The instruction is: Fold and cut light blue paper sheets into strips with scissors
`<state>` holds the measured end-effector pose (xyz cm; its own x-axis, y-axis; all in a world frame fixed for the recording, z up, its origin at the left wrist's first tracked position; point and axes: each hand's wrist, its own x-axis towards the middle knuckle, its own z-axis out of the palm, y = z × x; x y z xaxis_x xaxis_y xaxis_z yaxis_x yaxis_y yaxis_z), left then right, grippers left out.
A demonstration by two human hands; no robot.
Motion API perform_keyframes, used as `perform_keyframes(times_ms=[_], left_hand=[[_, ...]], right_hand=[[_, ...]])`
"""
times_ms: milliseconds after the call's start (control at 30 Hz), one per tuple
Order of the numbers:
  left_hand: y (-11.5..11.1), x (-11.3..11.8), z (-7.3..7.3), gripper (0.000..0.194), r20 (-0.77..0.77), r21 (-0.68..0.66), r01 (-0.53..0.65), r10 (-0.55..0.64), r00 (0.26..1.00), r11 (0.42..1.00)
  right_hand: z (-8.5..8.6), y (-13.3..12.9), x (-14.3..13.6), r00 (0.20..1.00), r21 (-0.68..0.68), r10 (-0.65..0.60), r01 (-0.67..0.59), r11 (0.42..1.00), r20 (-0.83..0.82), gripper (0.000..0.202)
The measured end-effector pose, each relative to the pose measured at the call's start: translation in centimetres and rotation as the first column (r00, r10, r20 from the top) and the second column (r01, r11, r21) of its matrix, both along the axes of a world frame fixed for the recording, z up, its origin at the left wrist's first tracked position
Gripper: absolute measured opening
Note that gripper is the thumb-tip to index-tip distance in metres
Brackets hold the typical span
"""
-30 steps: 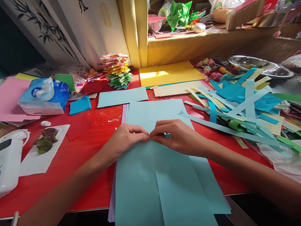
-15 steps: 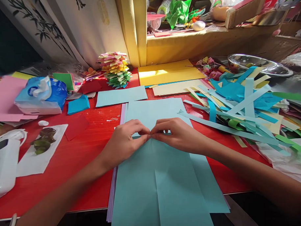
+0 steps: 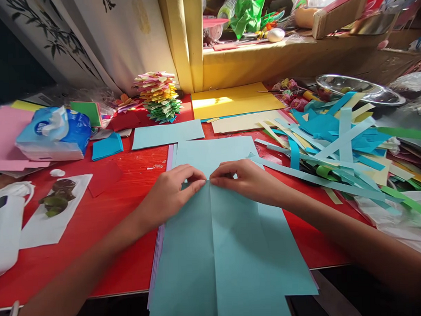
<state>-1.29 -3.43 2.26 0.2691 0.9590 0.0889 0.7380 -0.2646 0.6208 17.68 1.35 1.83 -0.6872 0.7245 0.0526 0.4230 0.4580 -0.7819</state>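
A large light-blue sheet of paper with a crease down its middle hangs over the near table edge. At its far edge, my left hand pinches it just left of the crease. My right hand pinches the same edge just right of the crease, with the fingertips of both hands close together. Beneath lies a stack of light-blue paper, with lilac sheets showing along its left side. The pinching fingertips partly hide the sheet's edge.
Cut paper strips are heaped on the right, one reaching the stack. A tissue pack, a napkin with dark green pieces and a white device are on the left. Behind stand a folded-paper tower and yellow paper.
Both hands have moved slightly away from me along the sheet's crease, pinched fingertips still close together. The sheet's crease now looks straighter and its surface flatter.
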Motion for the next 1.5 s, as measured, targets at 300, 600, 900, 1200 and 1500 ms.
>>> perform_keyframes(times_ms=[300, 600, 900, 1200, 1500], left_hand=[[1.5, -1.2, -1.2, 0.021, 0.030, -0.006, -0.152, 0.152, 0.988, 0.988], [2.9, -3.2, -1.0, 0.025, -0.099, -0.090, -0.272, 0.264, 0.960, 0.958], [3.0, -3.3, -1.5, 0.026, 0.021, -0.040, -0.241, 0.242, 0.970, 0.970], [3.3, -2.8, -2.4, 0.024, -0.089, 0.044, -0.257, 0.260, 0.962, 0.965], [3.1, -2.8, -2.2, 0.016, -0.200, -0.012, -0.282, 0.274, 0.941, 0.959]], right_hand=[[-1.6, 0.3, 0.0, 0.993, 0.502, 0.040, -0.092, 0.860, 0.114, 0.039], [-4.6, 0.6, -0.5, 0.936, 0.474, -0.053, -0.128, 0.871, 0.349, 0.068], [-4.1, 1.1, -0.4, 0.932, 0.519, -0.157, -0.038, 0.854, 0.327, 0.061], [-4.6, 1.2, -0.6, 0.933, 0.467, -0.117, -0.059, 0.882, 0.339, 0.059], [-4.8, 1.1, -0.7, 0.923, 0.484, -0.141, -0.055, 0.874, 0.359, 0.054]])
